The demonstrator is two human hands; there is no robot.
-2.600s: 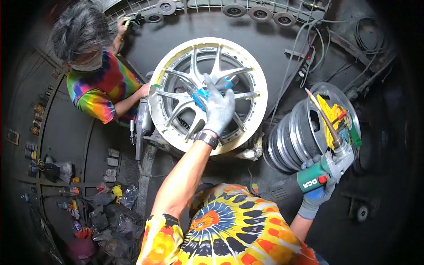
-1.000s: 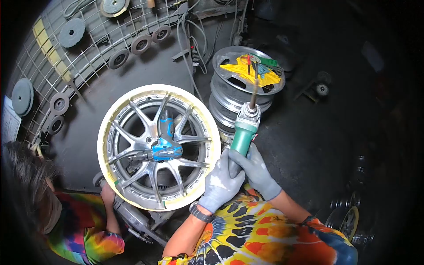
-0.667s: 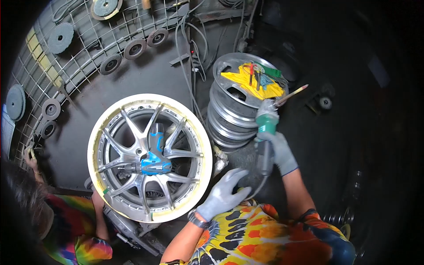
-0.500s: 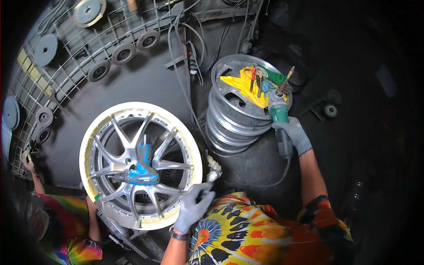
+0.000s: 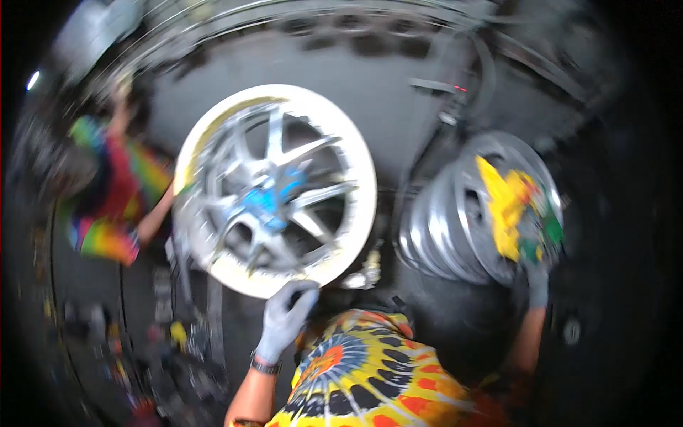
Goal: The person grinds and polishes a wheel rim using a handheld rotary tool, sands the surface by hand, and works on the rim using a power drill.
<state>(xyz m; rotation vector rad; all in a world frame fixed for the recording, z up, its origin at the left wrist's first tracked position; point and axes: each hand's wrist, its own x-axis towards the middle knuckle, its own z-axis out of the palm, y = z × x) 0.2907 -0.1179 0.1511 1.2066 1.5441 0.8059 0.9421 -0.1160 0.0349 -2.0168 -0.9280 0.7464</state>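
Observation:
My left hand (image 5: 287, 313), in a grey glove, lies at the near edge of a spoked alloy wheel (image 5: 365, 178) with a pale yellow rim. Its fingers are loosely bent, thumb and forefinger apart, with nothing seen between them. On the spokes lies a blue power tool (image 5: 265, 206). At the right, my gloved right hand (image 5: 538, 283) is closed at the lower edge of a stack of bare metal wheels (image 5: 445, 224). The green part of a die grinder (image 5: 529, 250) shows at its fingers; the rest is blurred or hidden.
A yellow cloth (image 5: 501, 210) and a green item (image 5: 553, 229) lie on the stack. Another person (image 5: 117, 192) in a colourful shirt is beside the wheel at the left. Crumpled shiny material (image 5: 366, 272) sits between wheel and stack. Cables and a wire rack run along the back.
The view has swung, moving the wheel up and right and the stack right. My right hand has brought the die grinder to the stack's edge. My left hand stays by the rim.

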